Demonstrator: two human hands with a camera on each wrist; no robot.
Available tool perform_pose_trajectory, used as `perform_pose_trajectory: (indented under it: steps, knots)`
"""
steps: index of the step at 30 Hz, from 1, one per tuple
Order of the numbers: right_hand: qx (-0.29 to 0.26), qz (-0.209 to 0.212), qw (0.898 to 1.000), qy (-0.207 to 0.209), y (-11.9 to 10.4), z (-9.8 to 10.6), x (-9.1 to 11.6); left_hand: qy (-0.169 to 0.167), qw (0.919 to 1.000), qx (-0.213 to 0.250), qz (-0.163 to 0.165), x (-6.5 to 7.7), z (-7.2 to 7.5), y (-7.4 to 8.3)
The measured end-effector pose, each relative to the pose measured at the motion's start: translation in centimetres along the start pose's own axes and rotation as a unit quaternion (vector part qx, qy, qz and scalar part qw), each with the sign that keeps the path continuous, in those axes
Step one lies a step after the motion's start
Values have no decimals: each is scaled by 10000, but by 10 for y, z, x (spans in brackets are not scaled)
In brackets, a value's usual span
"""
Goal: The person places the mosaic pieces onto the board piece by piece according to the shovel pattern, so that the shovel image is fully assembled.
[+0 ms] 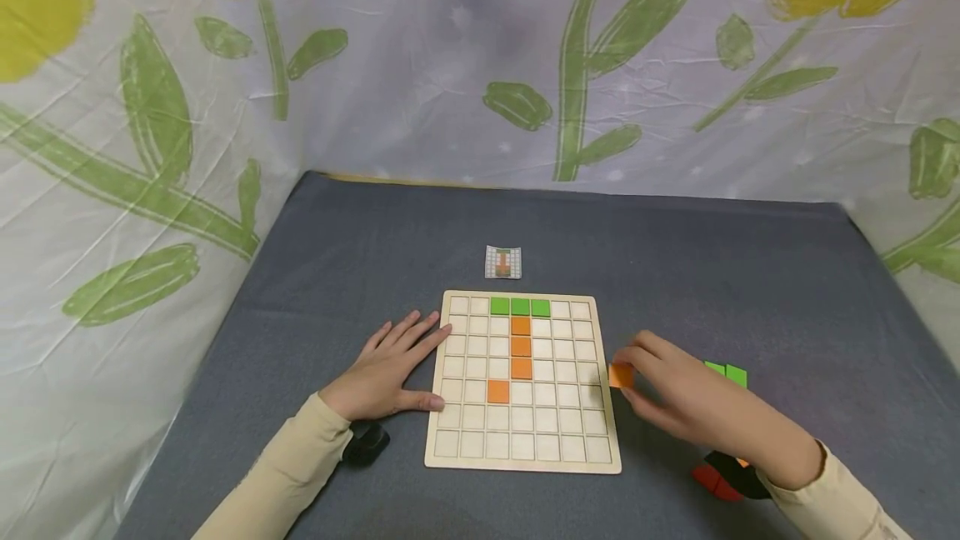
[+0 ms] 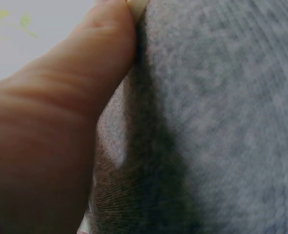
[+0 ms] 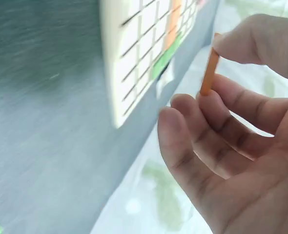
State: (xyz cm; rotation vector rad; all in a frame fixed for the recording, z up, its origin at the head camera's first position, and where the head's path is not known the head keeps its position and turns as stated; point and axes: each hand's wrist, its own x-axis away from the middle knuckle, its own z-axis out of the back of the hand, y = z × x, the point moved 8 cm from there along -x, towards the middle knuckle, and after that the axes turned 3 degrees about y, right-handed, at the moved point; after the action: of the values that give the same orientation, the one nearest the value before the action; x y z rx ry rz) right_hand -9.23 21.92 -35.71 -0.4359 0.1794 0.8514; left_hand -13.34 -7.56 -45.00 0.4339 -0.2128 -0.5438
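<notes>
A wooden grid board [image 1: 555,465] lies on the table, holding three green tiles [image 1: 520,307] in its top row and three orange tiles [image 1: 521,347] in a column below them. One more orange tile [image 1: 498,392] sits lower, a column to the left. My left hand [image 1: 382,369] lies with spread fingers at the board's left edge, thumb and fingertips touching it. Just off the board's right edge, my right hand [image 1: 667,382] pinches an orange square tile [image 3: 210,66] between thumb and fingers, seen edge-on in the right wrist view.
A small printed pattern card [image 1: 503,262] lies behind the board. Green tiles [image 1: 735,375] and red tiles [image 1: 716,482] are partly hidden by my right forearm. A dark grey cloth [image 1: 360,248] covers the table, and a flower-painted curtain [image 1: 450,48] hangs behind.
</notes>
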Motion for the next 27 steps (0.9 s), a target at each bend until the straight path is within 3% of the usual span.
perform_pose_trajectory:
  steps: [7, 13, 20, 27]
  knots:
    - [59, -12, 9991, -421, -11, -13, -31, -38, 10000, 30, 28, 0, 0, 0]
    - [55, 231, 9986, -465, -19, -24, -49, -52, 10000, -23, 60, -2, 1, 1]
    - [-48, 731, 9961, -488, -32, -46, -60, -62, 9999, -112, 63, 0, -1, 0]
    - [-21, 911, 9935, -683, -40, -72, -62, -64, 10000, -31, 47, 0, 1, 1]
